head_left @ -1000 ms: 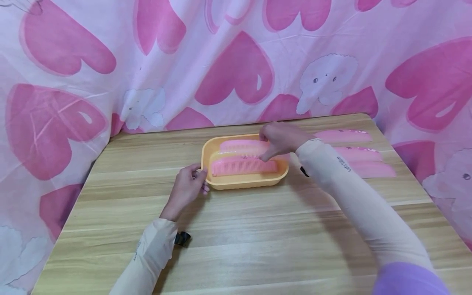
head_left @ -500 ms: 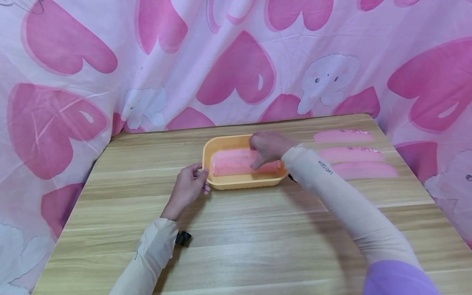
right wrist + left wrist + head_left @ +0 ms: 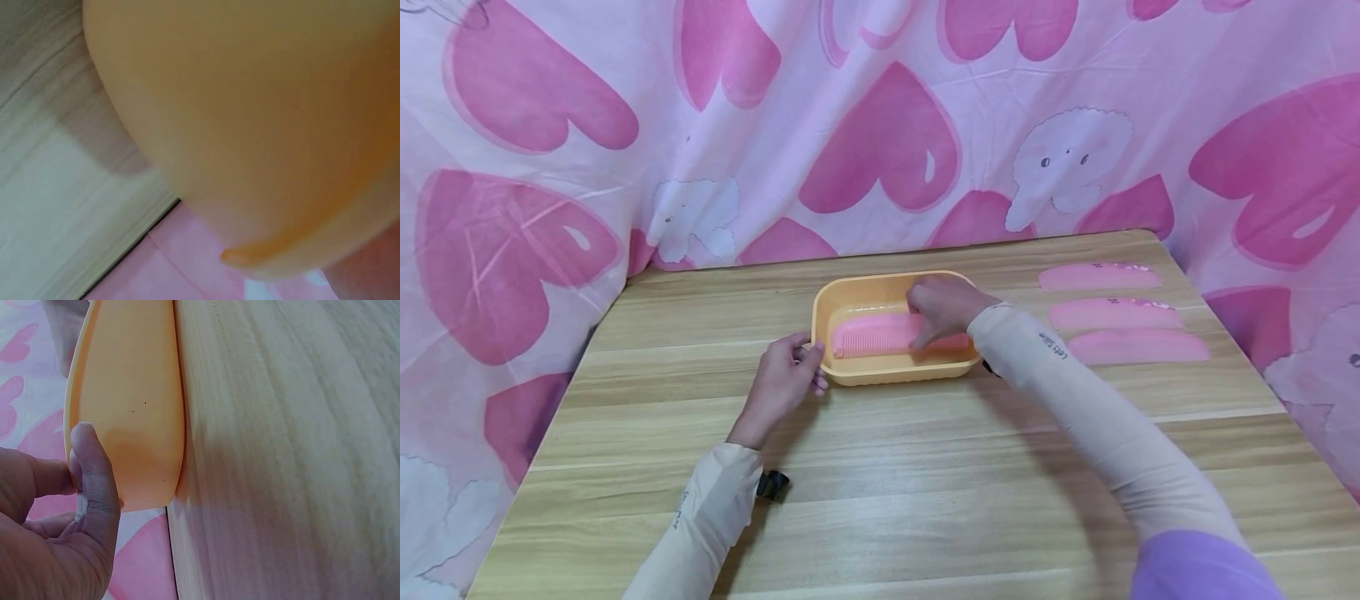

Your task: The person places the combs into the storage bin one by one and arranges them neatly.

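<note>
Here, left hand (image 3: 782, 379): pinches yellow-orange oblong plastic tray (image 3: 898, 375), frame centre.
Right hand (image 3: 951, 308): curled, grips pink toothed plastic comb (image 3: 876, 335) inside.

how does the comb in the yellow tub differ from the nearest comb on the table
The tub comb sits inside the yellow tub; the table comb lies outside it on the table. The right grip partly covers the tub comb; no grip covers the table comb. The tub comb's teeth stand out; the table comb's barely show. Both are pink.

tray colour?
Light yellow-orange; the tray shows best in the head view.
</note>
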Tool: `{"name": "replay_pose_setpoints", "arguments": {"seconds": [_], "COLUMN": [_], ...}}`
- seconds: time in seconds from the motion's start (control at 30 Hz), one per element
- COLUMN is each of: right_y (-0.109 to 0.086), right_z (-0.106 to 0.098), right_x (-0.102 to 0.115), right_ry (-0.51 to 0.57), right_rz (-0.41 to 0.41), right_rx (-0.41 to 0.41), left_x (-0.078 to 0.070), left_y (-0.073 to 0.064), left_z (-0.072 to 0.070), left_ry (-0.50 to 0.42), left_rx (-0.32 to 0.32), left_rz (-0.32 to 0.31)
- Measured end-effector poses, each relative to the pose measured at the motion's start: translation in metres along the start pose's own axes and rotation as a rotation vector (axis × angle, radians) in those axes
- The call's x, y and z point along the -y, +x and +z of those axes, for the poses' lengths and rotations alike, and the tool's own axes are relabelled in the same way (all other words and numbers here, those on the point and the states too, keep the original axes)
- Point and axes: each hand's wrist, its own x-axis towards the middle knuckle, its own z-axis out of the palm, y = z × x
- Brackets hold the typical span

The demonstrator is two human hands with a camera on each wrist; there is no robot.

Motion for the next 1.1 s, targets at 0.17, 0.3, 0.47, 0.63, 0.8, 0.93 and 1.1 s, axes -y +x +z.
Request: {"name": "replay_pose_setpoints", "arguments": {"seconds": [0.17,0.3,0.47,0.63,0.8,0.93,1.1], "right_y": [-0.002,-0.01,-0.025,-0.044,-0.068,-0.089,-0.121], "right_z": [0.0,-0.006,-0.017,-0.029,-0.035,-0.037,-0.036], "right_x": [-0.002,-0.004,-0.011,-0.022,-0.039,-0.059,-0.085], "right_ry": [0.019,0.139,0.234,0.285,0.319,0.302,0.293], "right_rz": [-0.01,0.025,0.056,0.029,0.056,0.073,0.162], "right_rx": [0.011,0.037,0.037,-0.011,-0.057,-0.115,-0.154], "left_x": [-0.001,-0.001,-0.002,-0.003,-0.001,-0.001,-0.002], "left_y": [0.0,0.0,0.0,-0.001,-0.001,-0.001,-0.001], "left_z": [0.0,0.0,0.0,0.0,0.0,0.0,0.0], "left_ry": [0.004,0.008,0.022,0.031,0.024,0.025,0.026], "left_rx": [0.0,0.003,0.002,-0.004,-0.005,-0.007,-0.008], "left_rz": [-0.009,-0.008,-0.009,-0.017,-0.018,-0.016,-0.007]}}
